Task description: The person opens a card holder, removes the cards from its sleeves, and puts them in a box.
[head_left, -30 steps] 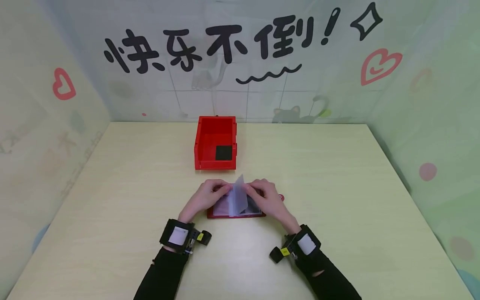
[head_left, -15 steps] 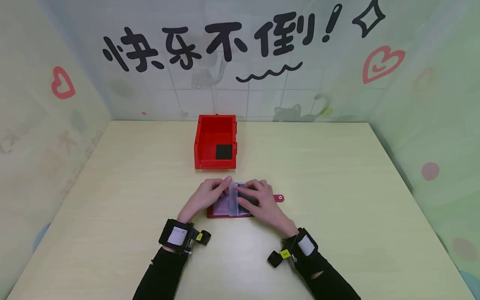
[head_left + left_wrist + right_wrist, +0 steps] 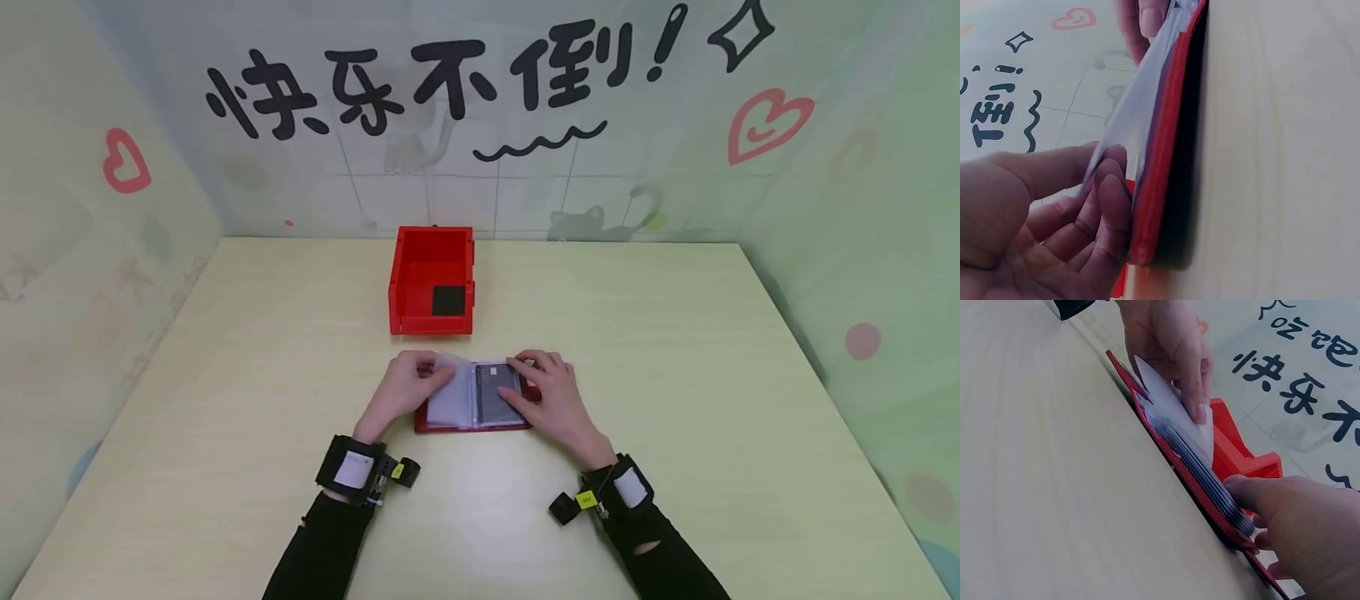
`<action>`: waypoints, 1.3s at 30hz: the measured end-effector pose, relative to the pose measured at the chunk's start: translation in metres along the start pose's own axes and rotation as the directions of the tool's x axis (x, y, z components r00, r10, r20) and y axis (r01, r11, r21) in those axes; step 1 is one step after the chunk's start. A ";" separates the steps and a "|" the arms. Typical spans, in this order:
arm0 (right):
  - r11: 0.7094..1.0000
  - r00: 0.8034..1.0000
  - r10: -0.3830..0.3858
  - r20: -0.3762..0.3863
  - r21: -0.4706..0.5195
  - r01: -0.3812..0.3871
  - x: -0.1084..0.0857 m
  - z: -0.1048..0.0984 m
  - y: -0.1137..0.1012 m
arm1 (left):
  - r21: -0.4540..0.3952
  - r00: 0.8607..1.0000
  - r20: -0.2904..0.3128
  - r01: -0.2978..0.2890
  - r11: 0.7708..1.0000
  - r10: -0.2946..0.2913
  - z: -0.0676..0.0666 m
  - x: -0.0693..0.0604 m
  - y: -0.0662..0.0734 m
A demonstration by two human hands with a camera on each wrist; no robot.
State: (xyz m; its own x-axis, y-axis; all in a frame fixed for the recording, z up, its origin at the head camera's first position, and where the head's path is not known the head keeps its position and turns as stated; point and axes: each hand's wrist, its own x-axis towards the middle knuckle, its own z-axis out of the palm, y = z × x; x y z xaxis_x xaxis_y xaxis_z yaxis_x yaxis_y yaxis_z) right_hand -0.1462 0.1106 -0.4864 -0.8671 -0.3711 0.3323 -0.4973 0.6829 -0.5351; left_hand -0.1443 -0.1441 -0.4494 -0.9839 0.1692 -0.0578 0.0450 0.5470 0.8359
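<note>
A red card holder (image 3: pixel 476 429) lies spread on the table, with clear plastic sleeves inside. My left hand (image 3: pixel 405 383) pinches a raised clear sleeve (image 3: pixel 1129 119) between thumb and fingers on the left half. In the left wrist view the sleeve stands away from the red cover. A dark grey card (image 3: pixel 495 392) shows in the top sleeve on the right half. My right hand (image 3: pixel 551 396) touches the right side of the sleeves, its thumb over the card and its forefinger near the top corner. A thick stack of sleeves (image 3: pixel 1194 462) appears edge-on in the right wrist view.
Behind the card holder stands a red bin (image 3: pixel 431 325) with a black square (image 3: pixel 448 301) at its front right. The light wooden table (image 3: pixel 247 358) is bounded by printed cloth walls at the back and both sides.
The upright clear sleeve has gone over to the left and is now in my left hand. The dark card has come into view, and my right hand has moved to the right edge.
</note>
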 end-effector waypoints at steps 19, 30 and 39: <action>0.997 0.994 0.075 0.078 -0.021 -0.073 -0.001 -0.007 0.003 | 0.167 0.987 -0.127 0.116 0.979 -0.096 0.001 -0.007 0.012; 0.997 0.994 0.080 0.075 -0.019 -0.079 -0.002 -0.009 0.003 | 0.121 1.000 -0.029 -0.009 0.993 0.012 0.024 -0.006 0.026; 0.997 0.995 0.077 0.071 -0.007 -0.077 -0.002 -0.007 0.005 | 0.107 0.999 -0.035 -0.014 0.994 0.018 0.033 -0.005 0.018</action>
State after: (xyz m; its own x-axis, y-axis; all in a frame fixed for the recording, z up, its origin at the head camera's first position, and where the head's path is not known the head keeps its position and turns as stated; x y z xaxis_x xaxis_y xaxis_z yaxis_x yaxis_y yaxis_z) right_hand -0.1473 0.1194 -0.4844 -0.9026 -0.3612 0.2342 -0.4292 0.7137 -0.5535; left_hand -0.1331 -0.1076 -0.4522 -0.9884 0.1502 -0.0233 0.0773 0.6287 0.7738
